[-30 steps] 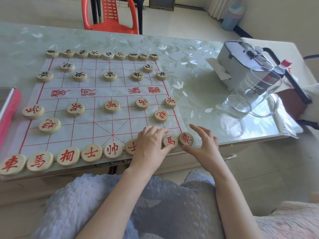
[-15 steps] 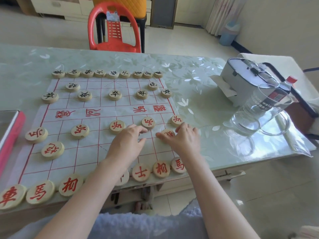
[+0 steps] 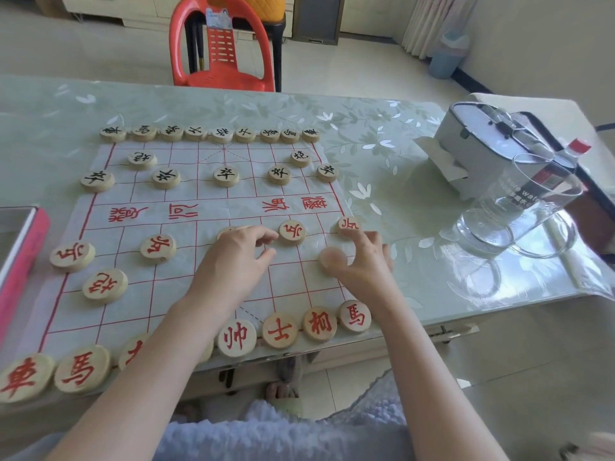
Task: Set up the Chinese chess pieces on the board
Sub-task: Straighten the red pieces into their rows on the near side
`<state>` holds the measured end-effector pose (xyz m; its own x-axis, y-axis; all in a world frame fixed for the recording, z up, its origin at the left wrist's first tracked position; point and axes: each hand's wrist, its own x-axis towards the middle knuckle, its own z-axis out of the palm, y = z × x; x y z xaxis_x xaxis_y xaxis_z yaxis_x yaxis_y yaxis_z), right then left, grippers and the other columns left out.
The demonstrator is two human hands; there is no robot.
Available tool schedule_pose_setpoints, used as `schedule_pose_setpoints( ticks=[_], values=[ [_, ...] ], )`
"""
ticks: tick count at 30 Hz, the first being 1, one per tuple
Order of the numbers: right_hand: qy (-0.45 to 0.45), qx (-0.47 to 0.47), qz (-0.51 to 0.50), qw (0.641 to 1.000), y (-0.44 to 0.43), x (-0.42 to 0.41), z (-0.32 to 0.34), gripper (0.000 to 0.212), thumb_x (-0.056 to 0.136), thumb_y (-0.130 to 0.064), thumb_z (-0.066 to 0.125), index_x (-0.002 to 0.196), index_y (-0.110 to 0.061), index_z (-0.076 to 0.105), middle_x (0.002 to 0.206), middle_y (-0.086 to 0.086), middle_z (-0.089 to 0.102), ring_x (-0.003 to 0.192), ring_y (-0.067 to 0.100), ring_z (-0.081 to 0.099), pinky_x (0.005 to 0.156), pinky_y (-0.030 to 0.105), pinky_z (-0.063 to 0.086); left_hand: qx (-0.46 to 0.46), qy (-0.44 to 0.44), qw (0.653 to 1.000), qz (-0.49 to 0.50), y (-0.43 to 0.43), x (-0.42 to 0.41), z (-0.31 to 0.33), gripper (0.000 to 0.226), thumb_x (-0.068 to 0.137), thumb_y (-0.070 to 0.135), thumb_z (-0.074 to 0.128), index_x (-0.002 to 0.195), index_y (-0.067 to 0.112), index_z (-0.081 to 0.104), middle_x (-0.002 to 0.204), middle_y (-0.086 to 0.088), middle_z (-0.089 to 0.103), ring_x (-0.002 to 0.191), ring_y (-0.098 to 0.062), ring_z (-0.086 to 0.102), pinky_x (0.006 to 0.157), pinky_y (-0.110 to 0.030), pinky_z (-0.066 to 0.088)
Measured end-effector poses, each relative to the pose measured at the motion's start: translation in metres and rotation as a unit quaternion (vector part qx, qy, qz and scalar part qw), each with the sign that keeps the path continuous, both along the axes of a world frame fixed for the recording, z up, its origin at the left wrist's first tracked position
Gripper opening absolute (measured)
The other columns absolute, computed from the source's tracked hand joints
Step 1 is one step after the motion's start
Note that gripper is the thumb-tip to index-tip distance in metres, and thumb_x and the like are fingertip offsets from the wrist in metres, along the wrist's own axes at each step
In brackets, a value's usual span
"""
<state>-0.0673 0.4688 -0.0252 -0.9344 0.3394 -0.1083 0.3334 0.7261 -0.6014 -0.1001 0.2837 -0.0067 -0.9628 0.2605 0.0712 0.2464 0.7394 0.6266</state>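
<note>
Hands at the red soldier row of the xiangqi board [image 3: 206, 184]; near row reads 車 [image 3: 23, 377], left 馬 [image 3: 81, 369], 帅 [image 3: 237, 337], 士 [image 3: 279, 331], 相 [image 3: 319, 324], right 馬 [image 3: 355, 317].
Left hand [image 3: 233, 264] hangs loosely curled over the centre 兵 [image 3: 223, 231], pinching nothing. Right hand [image 3: 364, 264] has its thumb blurred and its forefinger by the edge 兵 [image 3: 347, 223]; its grip can't be told. The glass jug [image 3: 519, 211] says "more water". A second ago both hands were down on the near row; half a second ago the left forearm mostly hid the 帅.
</note>
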Motion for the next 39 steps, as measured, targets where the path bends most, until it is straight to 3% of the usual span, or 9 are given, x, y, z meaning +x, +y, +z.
schedule_pose_setpoints(
  ticks=[4, 10, 18, 22, 26, 28, 31, 34, 39],
  values=[
    [-0.040, 0.080, -0.037, 0.995, -0.002, -0.004, -0.006, 0.082, 0.068, -0.063, 0.065, 0.130, -0.014, 0.042, 0.123, 0.004, 0.044, 0.120, 0.024, 0.037, 0.102, 0.035, 0.028, 0.009, 0.005, 1.000, 0.005, -0.005, 0.002, 0.002, 0.027, 0.089, 0.020, 0.056, 0.115, 0.021, 0.063, 0.113, 0.005, 0.065, 0.106, -0.008, 0.057, 0.087, -0.019, 0.040],
    [-0.033, 0.047, -0.004, 0.998, -0.001, -0.010, -0.012, 0.049, 0.084, -0.037, 0.058, 0.129, -0.018, 0.048, 0.124, 0.006, 0.049, 0.117, 0.026, 0.037, 0.102, 0.034, 0.029, 0.005, 0.007, 1.000, 0.011, -0.015, 0.003, 0.002, 0.027, 0.089, 0.020, 0.056, 0.115, 0.021, 0.063, 0.113, 0.005, 0.065, 0.100, -0.006, 0.057, 0.086, -0.019, 0.041],
    [-0.017, 0.009, 0.003, 1.000, 0.001, -0.008, -0.008, 0.057, 0.079, -0.026, 0.065, 0.132, -0.019, 0.046, 0.127, 0.005, 0.048, 0.119, 0.025, 0.034, 0.105, 0.040, 0.031, 0.003, -0.006, 0.999, 0.049, -0.048, -0.002, 0.001, 0.023, 0.086, 0.021, 0.061, 0.109, 0.022, 0.065, 0.106, 0.008, 0.067, 0.093, -0.004, 0.055, 0.082, -0.018, 0.038],
    [0.058, -0.028, 0.010, 0.998, -0.013, -0.003, 0.006, 0.052, 0.077, -0.031, 0.069, 0.126, -0.023, 0.052, 0.121, -0.002, 0.053, 0.116, 0.020, 0.037, 0.102, 0.041, 0.034, 0.022, -0.015, 0.995, 0.091, -0.086, -0.002, 0.003, 0.022, 0.084, 0.015, 0.063, 0.106, 0.018, 0.067, 0.099, 0.004, 0.069, 0.094, -0.011, 0.062, 0.085, -0.021, 0.044],
    [0.082, -0.026, 0.061, 0.994, -0.050, -0.004, 0.018, 0.043, 0.080, -0.033, 0.066, 0.121, -0.027, 0.055, 0.120, -0.009, 0.054, 0.118, 0.018, 0.038, 0.103, 0.038, 0.034, 0.066, -0.019, 0.984, 0.165, -0.136, 0.004, 0.005, 0.021, 0.083, 0.009, 0.064, 0.103, 0.014, 0.068, 0.098, -0.002, 0.070, 0.088, -0.016, 0.064, 0.074, -0.015, 0.046],
    [0.087, -0.030, 0.094, 0.991, -0.074, -0.008, 0.023, 0.038, 0.082, -0.033, 0.063, 0.120, -0.028, 0.056, 0.118, -0.009, 0.057, 0.117, 0.018, 0.039, 0.102, 0.039, 0.034, 0.068, -0.006, 0.978, 0.199, -0.156, 0.010, 0.006, 0.022, 0.084, 0.005, 0.061, 0.105, 0.010, 0.067, 0.101, -0.005, 0.069, 0.086, -0.016, 0.061, 0.076, -0.017, 0.045],
    [0.076, -0.045, 0.168, 0.982, -0.116, -0.017, 0.031, 0.035, 0.085, -0.032, 0.061, 0.119, -0.027, 0.057, 0.117, -0.008, 0.060, 0.116, 0.018, 0.042, 0.101, 0.039, 0.035, 0.046, 0.023, 0.968, 0.247, -0.175, 0.015, 0.003, 0.025, 0.084, -0.004, 0.056, 0.105, 0.005, 0.066, 0.103, -0.007, 0.066, 0.083, -0.018, 0.056, 0.066, -0.009, 0.040],
    [0.068, -0.037, 0.251, 0.965, -0.164, -0.023, 0.032, 0.036, 0.085, -0.032, 0.062, 0.120, -0.026, 0.056, 0.117, -0.007, 0.060, 0.114, 0.017, 0.040, 0.100, 0.038, 0.035, -0.017, 0.045, 0.964, 0.261, -0.194, 0.007, -0.007, 0.032, 0.082, -0.005, 0.055, 0.108, 0.012, 0.065, 0.113, -0.008, 0.062, 0.095, -0.028, 0.058, 0.080, -0.029, 0.043],
    [0.044, 0.023, 0.326, 0.944, -0.221, -0.034, 0.013, 0.046, 0.084, -0.035, 0.063, 0.127, -0.023, 0.051, 0.124, -0.002, 0.055, 0.117, 0.021, 0.035, 0.093, 0.031, 0.026, -0.114, 0.090, 0.970, 0.193, -0.208, -0.013, -0.025, 0.045, 0.076, -0.004, 0.059, 0.117, 0.016, 0.062, 0.121, -0.006, 0.062, 0.116, -0.028, 0.049, 0.093, -0.034, 0.034]
  ],
)
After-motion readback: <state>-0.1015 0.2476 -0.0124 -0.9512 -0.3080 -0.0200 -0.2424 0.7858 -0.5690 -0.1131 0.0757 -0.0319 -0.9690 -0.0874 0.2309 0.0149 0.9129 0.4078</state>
